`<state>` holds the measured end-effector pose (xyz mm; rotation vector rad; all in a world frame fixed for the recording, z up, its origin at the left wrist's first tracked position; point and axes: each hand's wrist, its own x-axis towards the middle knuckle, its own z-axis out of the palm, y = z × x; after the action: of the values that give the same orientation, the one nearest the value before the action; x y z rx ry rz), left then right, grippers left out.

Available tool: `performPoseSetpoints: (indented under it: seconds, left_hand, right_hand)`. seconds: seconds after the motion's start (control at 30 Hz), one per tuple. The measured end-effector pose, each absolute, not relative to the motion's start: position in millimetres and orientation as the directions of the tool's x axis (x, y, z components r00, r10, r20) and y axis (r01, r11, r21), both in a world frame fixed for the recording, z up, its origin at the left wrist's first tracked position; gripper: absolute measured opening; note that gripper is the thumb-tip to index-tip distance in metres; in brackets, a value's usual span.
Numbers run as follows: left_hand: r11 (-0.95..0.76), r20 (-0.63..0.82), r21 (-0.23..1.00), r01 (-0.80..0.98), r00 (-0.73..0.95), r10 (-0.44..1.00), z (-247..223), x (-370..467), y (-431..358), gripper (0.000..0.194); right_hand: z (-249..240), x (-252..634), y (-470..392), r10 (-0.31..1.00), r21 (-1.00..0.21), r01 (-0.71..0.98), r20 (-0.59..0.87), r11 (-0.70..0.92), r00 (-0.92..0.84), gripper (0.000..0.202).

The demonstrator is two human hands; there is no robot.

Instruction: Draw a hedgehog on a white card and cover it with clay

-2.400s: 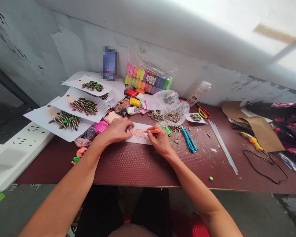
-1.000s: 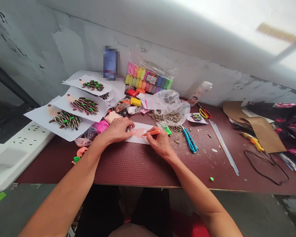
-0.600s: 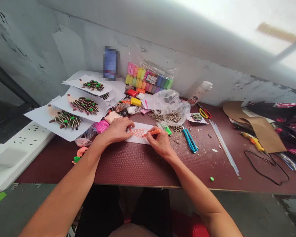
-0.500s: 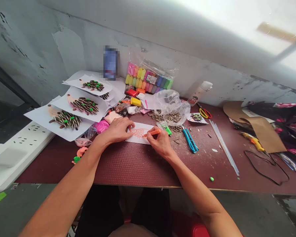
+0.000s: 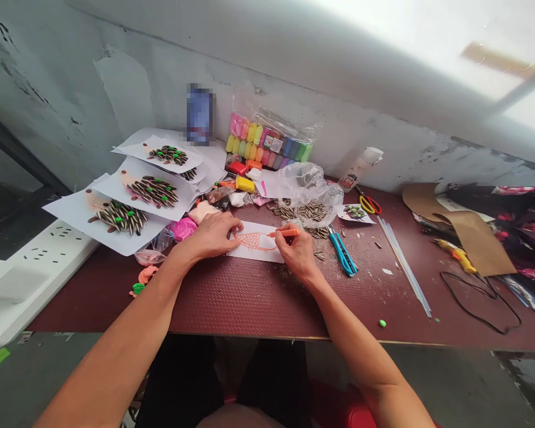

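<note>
A small white sheet of paper (image 5: 243, 254) lies on the table in front of me. It carries an orange outline drawing (image 5: 253, 239) of a rounded body, with rows of small marks inside and short legs below. My left hand (image 5: 216, 236) rests on the paper's left end, thumb and fingers apart, steadying it without grasping. Between the closed fingers of my right hand (image 5: 299, 252) is an orange marker (image 5: 289, 232). Its tip is at the drawing's right side, where I cannot make out exact contact.
Sheets with seed-covered hedgehogs (image 5: 149, 190) are stacked left, by a power strip (image 5: 40, 261). Sunflower seeds (image 5: 301, 211), a plastic bag (image 5: 312, 187) and a blue utility knife (image 5: 344, 252) lie right. Farther right are glue sticks (image 5: 405, 267) and a glue gun (image 5: 461, 258). Packed clay (image 5: 267, 142) stands behind.
My right hand has moved right with the marker, and the outline now reaches farther right. My left hand stays where it was. The green packet beside the seeds is now hidden behind the right hand.
</note>
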<state>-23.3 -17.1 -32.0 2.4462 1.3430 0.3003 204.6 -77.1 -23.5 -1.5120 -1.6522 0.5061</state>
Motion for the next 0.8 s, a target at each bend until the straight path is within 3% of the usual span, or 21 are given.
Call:
performPoseSetpoints:
  seconds: [0.8]
  left_hand:
    - [-0.496, 0.025, 0.399, 0.771, 0.531, 0.847, -31.3, -23.3, -16.9, 0.038]
  right_hand:
    - [-25.6, 201.0, -77.8, 0.954, -0.736, 0.634, 0.301, 0.238, -0.01, 0.02]
